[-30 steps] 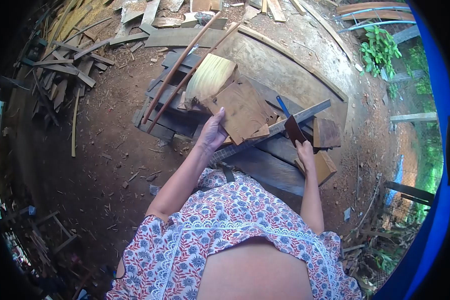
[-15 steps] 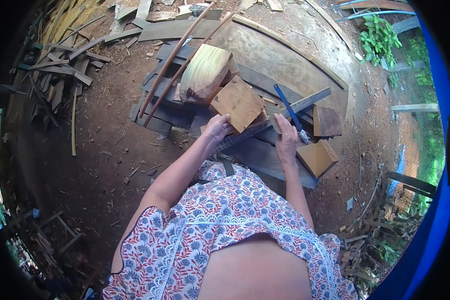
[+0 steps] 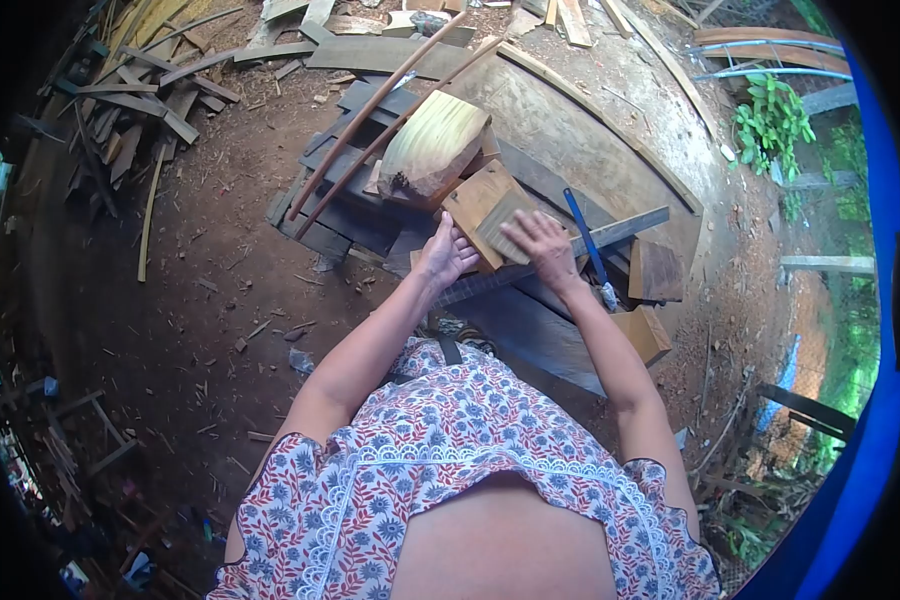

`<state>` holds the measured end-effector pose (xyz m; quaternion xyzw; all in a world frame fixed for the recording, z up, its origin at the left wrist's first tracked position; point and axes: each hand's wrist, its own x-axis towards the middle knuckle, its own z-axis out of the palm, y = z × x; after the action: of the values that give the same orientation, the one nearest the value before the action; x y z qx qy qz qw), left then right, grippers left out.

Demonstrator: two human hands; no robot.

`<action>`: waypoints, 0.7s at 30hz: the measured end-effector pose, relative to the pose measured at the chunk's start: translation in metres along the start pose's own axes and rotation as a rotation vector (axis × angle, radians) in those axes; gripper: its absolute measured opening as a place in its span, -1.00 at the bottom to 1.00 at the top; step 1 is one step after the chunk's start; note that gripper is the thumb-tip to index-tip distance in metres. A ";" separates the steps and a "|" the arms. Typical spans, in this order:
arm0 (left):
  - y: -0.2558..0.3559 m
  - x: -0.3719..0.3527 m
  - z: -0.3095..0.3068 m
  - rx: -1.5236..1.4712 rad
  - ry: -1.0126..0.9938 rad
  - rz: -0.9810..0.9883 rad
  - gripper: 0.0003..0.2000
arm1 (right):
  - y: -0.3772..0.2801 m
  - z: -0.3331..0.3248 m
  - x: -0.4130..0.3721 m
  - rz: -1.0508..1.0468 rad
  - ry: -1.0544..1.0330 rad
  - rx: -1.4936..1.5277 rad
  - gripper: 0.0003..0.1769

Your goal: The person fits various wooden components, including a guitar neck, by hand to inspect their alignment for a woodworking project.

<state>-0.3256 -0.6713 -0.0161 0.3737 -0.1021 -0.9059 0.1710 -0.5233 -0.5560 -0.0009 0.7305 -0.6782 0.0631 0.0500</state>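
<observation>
A wooden block (image 3: 472, 198) with a flat tan face sits tilted among the boards in front of me. My left hand (image 3: 449, 256) is at its left edge, thumb near the upper corner and fingers along its lower side, holding it. Under my right hand (image 3: 542, 247) lies a grey-brown sheet that looks like sandpaper (image 3: 498, 236), pressed flat on the block's face by the fingers. Just right of that hand, a blue-handled brush-like tool (image 3: 582, 232) leans across a long dark board (image 3: 625, 226); its whitish lower end is hard to make out.
A large pale-topped wood chunk (image 3: 432, 145) stands behind the block. Two thin reddish rods (image 3: 368, 118) slant at the left. More blocks (image 3: 656, 270) sit right, one (image 3: 642, 334) partly behind my right forearm. Scrap wood (image 3: 130, 110) is piled far left, a leafy plant (image 3: 773, 122) far right.
My right hand has moved left onto the block, bringing the sheet over its face. My left hand has shifted along the block's left edge. The view has shifted slightly.
</observation>
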 end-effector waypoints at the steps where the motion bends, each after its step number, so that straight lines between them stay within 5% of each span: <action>1: 0.000 0.003 0.000 0.009 -0.017 -0.004 -0.29 | 0.012 0.002 0.007 0.143 0.033 -0.037 -0.46; 2: 0.000 0.004 -0.001 0.021 -0.032 -0.007 -0.22 | 0.027 0.000 0.011 0.361 -0.131 0.010 -0.46; 3: 0.000 0.003 -0.001 0.019 -0.026 -0.001 -0.22 | 0.027 -0.004 0.019 0.406 -0.008 -0.042 -0.46; 7: 0.000 0.001 0.002 0.002 -0.054 -0.009 -0.14 | -0.015 -0.014 0.044 -0.120 0.159 0.018 -0.48; 9: -0.001 -0.001 0.002 -0.009 -0.049 0.002 -0.13 | -0.012 -0.003 0.047 -0.174 0.108 0.013 -0.46; 12: 0.001 -0.005 0.004 0.002 -0.031 0.015 -0.12 | 0.020 0.010 0.056 0.531 -0.055 0.073 -0.42; 13: 0.000 -0.004 0.002 0.010 -0.039 0.010 -0.11 | 0.019 0.007 0.060 0.528 -0.050 0.076 -0.42; 17: -0.001 -0.002 0.001 -0.004 -0.022 0.018 -0.12 | -0.008 -0.003 0.057 -0.138 0.038 0.000 -0.38; 19: 0.000 -0.002 -0.001 -0.010 0.006 0.007 -0.14 | 0.007 0.011 0.051 -0.071 -0.001 -0.005 -0.38; 21: 0.006 -0.002 0.000 0.036 -0.008 0.000 -0.15 | 0.033 0.001 0.051 0.601 -0.223 0.151 -0.36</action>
<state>-0.3230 -0.6755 -0.0127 0.3730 -0.1192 -0.9054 0.1640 -0.5525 -0.6085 0.0055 0.5018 -0.8581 0.0449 -0.0997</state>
